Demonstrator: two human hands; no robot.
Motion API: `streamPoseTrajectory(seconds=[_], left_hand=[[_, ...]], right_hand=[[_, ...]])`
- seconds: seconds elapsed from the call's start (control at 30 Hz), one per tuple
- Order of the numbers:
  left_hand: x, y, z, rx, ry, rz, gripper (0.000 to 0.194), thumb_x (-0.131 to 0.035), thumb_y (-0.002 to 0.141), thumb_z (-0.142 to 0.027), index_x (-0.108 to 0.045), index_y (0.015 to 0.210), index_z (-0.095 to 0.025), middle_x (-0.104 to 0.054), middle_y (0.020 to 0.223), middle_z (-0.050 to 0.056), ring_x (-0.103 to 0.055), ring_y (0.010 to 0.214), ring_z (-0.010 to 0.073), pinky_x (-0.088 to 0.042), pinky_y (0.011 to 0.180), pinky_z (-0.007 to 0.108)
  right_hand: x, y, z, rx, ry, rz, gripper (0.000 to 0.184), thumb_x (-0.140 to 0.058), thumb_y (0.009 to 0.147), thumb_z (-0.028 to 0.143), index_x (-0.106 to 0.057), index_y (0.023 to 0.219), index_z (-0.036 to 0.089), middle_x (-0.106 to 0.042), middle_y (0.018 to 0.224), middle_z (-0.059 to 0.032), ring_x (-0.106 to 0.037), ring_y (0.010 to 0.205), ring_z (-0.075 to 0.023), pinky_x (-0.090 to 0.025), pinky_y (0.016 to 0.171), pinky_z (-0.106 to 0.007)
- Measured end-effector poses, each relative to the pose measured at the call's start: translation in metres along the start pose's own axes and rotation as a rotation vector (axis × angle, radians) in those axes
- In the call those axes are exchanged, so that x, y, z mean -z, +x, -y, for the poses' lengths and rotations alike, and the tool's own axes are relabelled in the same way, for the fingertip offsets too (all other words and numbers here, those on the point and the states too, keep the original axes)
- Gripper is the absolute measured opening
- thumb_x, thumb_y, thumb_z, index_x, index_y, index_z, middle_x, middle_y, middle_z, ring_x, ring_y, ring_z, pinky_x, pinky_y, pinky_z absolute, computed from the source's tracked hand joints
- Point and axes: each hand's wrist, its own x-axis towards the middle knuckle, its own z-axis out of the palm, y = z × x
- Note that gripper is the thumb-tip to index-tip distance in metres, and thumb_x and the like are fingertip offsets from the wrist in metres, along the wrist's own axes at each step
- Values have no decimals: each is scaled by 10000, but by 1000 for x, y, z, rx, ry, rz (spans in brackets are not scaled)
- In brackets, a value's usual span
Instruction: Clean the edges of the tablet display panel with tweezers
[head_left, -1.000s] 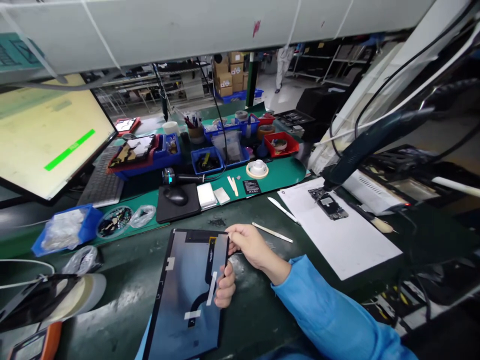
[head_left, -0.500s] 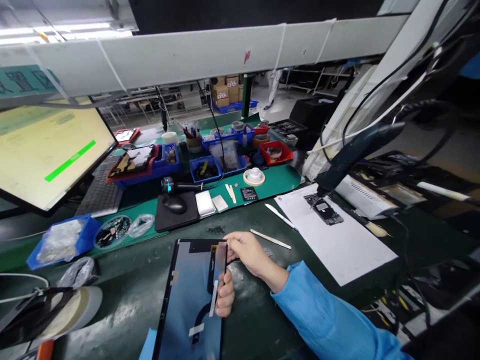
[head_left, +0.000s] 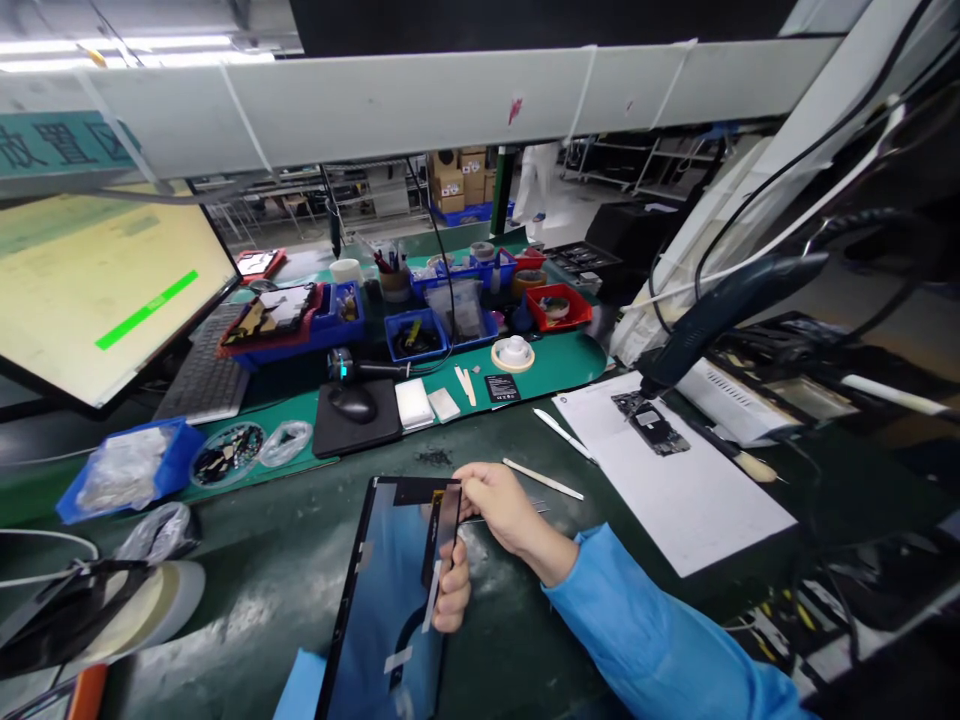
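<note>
- Over the bench [head_left: 255, 595], the display panel [head_left: 394, 560] could slip if its support loosens; its long axis runs away from the wearer, far end leaning slightly right, its ribbon cable [head_left: 432, 545] facing the camera.
- At its right edge, the left hand [head_left: 452, 588] curls its fingers round; hard pressure might strain the cable.
- Farther right, the right hand [head_left: 495, 503] pinches the far corner; uneven tugging might crack it.

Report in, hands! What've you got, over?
Left hand holding screen panel, right edge. Right hand pinching its top right corner. Pale stick near right hand, seemingly not blocking.
</note>
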Motion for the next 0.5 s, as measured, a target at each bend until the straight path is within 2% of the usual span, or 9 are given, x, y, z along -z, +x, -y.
streamPoseTrajectory(seconds=[0.13,0.3,0.4,0.5], left_hand=[[-7,0,-1,-12,15,-42,391,-356,1002,-344,-703,899,-196,-415,599,-7,-404,434,121,-367,409,232],[-22,-4,-8,-4,69,-130,459,-251,1019,-284,-667,851,-192,-426,602,1,-425,453,126,-373,425,234],[-20,-4,-9,-1,91,-146,414,-269,1006,-294,-632,833,-199,-420,602,-2,-400,447,126,-383,425,242],[-10,0,-8,31,105,-118,351,-327,973,-332,-608,807,-202,-408,567,-2,-385,409,139,-384,403,265]], right_hand=[[0,-2,1,14,4,5,200,-599,656,318,-687,763,173,-669,584,16,-626,533,-147,-503,553,-265],[3,-1,2,-21,65,93,268,-704,701,358,-715,871,152,-705,652,-2,-655,582,-138,-531,620,-278],[4,0,1,-37,101,123,264,-730,696,350,-723,866,149,-710,661,-8,-661,593,-138,-533,629,-279],[3,1,0,-36,96,91,201,-686,668,297,-721,807,156,-695,624,4,-643,564,-133,-521,599,-264]])
